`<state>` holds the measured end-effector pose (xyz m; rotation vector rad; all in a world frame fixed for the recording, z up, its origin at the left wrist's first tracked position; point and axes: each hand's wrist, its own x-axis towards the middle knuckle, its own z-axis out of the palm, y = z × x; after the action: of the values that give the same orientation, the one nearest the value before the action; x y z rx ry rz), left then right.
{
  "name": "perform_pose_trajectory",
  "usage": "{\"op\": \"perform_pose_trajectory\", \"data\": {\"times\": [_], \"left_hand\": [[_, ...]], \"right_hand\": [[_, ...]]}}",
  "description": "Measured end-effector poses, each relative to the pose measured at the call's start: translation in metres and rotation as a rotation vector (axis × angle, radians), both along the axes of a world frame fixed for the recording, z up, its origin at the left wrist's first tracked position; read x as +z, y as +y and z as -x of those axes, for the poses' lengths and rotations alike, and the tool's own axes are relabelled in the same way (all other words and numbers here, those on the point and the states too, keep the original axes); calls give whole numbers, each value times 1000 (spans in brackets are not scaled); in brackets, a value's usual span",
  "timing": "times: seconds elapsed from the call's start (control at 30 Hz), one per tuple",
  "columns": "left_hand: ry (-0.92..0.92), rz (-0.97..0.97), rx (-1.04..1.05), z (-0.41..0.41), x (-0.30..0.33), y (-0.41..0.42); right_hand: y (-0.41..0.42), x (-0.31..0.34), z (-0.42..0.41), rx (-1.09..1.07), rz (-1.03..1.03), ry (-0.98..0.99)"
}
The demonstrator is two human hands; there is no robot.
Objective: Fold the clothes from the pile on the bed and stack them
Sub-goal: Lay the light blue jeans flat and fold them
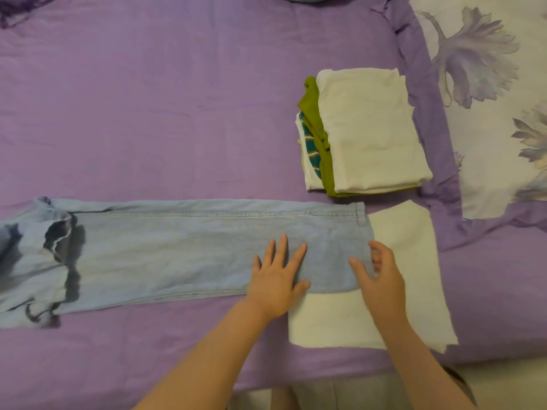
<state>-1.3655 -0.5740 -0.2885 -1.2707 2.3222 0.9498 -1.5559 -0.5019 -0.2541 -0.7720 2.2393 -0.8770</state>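
Pinching the hem of the jeans [177, 250], the right hand [381, 279] readies a fold — the left hand [278, 279] lies flat, fingers spread, pinning the leg on the bed [148, 113] beside the stack [367, 131].

At nine o'clock the jeans [165, 247] blur and run off the frame's edge. Their hem end covers part of a white cloth [414, 291]. The stack [367, 128] hides its lower garments, showing only at their left edges.
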Motion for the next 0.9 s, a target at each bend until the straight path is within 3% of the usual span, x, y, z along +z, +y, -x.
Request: {"op": "perform_pose_trajectory", "data": {"times": [0.1, 0.37, 0.53, 0.6, 0.7, 0.8, 0.9], "left_hand": [[2, -16, 17, 3, 3, 3], [64, 20, 65, 10, 4, 13], [-2, 58, 25, 8, 1, 18], [-2, 10, 27, 8, -1, 19], [68, -54, 48, 6, 2, 15], [121, -66, 78, -16, 9, 10], [60, -8, 121, -59, 12, 4]], "right_hand": [[7, 2, -10, 14, 1, -33], [11, 11, 7, 260, 29, 244], [3, 5, 14, 247, -261, 302], [-6, 8, -1, 300, -213, 540], [-12, 0, -24, 657, -74, 811], [-17, -6, -27, 861, -295, 806], [-29, -3, -46, 833, -495, 805]]}}
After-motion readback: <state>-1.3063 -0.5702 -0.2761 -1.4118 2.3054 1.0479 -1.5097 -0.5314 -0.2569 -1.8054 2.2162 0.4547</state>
